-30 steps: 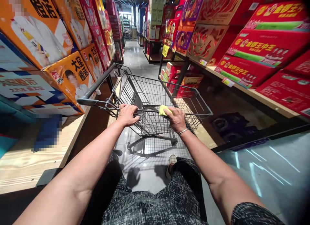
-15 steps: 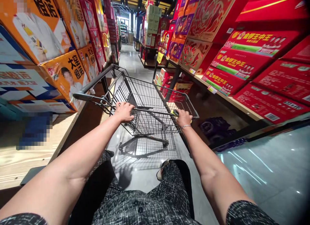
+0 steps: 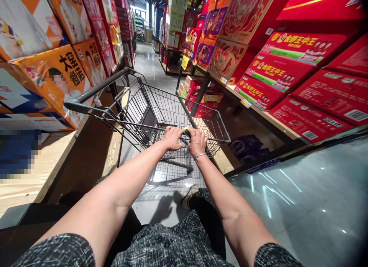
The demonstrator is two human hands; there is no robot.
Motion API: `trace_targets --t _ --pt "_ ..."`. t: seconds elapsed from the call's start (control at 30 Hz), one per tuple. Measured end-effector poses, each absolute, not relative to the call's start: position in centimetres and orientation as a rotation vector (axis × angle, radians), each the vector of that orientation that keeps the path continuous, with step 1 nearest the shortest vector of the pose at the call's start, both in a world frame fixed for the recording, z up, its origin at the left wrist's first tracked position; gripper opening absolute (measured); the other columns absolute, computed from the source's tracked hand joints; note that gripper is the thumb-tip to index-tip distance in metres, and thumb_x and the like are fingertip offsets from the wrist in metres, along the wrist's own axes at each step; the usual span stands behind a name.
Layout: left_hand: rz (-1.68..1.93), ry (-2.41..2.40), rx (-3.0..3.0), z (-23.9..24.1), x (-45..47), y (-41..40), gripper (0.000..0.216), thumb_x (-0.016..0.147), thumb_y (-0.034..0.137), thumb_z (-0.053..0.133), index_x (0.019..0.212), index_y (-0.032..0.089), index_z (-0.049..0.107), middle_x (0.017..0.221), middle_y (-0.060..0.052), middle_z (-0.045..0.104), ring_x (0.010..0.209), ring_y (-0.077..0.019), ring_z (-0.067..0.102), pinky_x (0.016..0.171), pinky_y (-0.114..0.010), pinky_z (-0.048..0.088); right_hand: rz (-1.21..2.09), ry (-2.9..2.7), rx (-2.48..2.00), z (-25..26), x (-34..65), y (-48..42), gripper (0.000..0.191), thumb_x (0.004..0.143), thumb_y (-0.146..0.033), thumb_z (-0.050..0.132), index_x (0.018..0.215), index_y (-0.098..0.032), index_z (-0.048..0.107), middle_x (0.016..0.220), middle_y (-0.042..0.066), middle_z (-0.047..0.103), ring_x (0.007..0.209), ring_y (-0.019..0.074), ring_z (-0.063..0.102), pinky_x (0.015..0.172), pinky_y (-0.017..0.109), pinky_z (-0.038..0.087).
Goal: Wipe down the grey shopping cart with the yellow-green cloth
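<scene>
A dark wire shopping cart (image 3: 161, 106) stands in front of me in a store aisle, its basket holding nothing I can see. My left hand (image 3: 171, 138) is closed round the rear bar of the basket. My right hand (image 3: 197, 141) sits right beside it on the same bar, fingers curled over a yellow cloth (image 3: 186, 130) pressed against the metal. A thin bracelet circles my right wrist. The two hands nearly touch. The cart's black push handle (image 3: 86, 98) juts out to the left.
Orange and blue boxes (image 3: 57, 79) fill the wooden shelf on the left. Red gift boxes (image 3: 287, 75) line the shelf on the right, with more boxes (image 3: 201, 98) beneath it. The glossy tiled aisle (image 3: 149, 64) runs ahead. My patterned trousers and one shoe (image 3: 188, 196) show below.
My right hand slid left along the bar with the yellow cloth, and my left hand slid right; they now sit together near the middle. The view shifted left.
</scene>
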State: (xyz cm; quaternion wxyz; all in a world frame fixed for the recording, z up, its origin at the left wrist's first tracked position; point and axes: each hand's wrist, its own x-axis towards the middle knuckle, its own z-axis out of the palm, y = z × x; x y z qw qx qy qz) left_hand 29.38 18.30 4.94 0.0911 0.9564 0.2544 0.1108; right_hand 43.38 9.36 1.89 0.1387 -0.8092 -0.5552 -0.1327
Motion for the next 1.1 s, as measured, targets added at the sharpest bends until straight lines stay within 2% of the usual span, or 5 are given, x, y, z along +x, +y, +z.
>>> trace_targets --t 0.1,0.63,0.8,1.0,1.1 --pt "0.4 0.73 2.789 4.3 29.2 18.9 0.042 0.078 0.031 0.062 0.117 0.017 0.059 0.116 -0.009 0.062 0.113 -0.0273 0.053 0.105 -0.041 0.036 -0.355 -1.706 -2.269 2.3 44.3 9.0 0.068 0.081 -0.008 0.052 0.145 -0.028 0.047 0.132 0.008 0.056 0.111 0.026 0.043 0.086 0.037 0.032" --pt "0.493 0.77 2.717 4.2 29.0 19.6 0.028 0.076 0.027 0.06 0.103 0.023 0.06 0.11 -0.005 0.067 0.108 -0.0269 0.055 0.105 -0.049 0.024 -0.259 -1.304 -2.522 2.4 52.7 4.9 0.053 0.08 -0.007 0.048 0.127 -0.028 0.059 0.117 0.008 0.062 0.107 0.0249 0.045 0.077 0.035 0.03" --pt "0.524 0.797 2.707 4.1 27.8 21.3 0.022 0.089 0.039 0.054 0.1 0.023 0.064 0.106 -0.005 0.069 0.108 -0.0256 0.055 0.105 -0.048 0.023 -0.241 -1.33 -2.535 2.2 50.6 5.6 0.051 0.08 -0.009 0.047 0.126 -0.026 0.058 0.116 0.008 0.06 0.106 0.026 0.044 0.08 0.037 0.031" --pt "0.47 0.743 2.752 4.1 26.8 22.2 0.024 0.089 0.032 0.053 0.109 0.025 0.065 0.113 -0.004 0.069 0.109 -0.0244 0.054 0.103 -0.043 0.027 -0.278 -1.285 -2.542 1.9 48.7 5.6 0.054 0.079 -0.009 0.045 0.129 -0.025 0.056 0.117 0.011 0.058 0.108 0.0281 0.041 0.084 0.04 0.033" --pt "0.44 0.756 2.759 4.0 26.9 22.1 0.04 0.082 0.022 0.056 0.122 0.026 0.063 0.113 -0.004 0.067 0.111 -0.0245 0.053 0.102 -0.041 0.028 -0.283 -1.361 -2.501 2.1 47.6 6.3 0.06 0.077 -0.007 0.045 0.133 -0.026 0.055 0.12 0.01 0.057 0.109 0.0275 0.041 0.087 0.039 0.033"
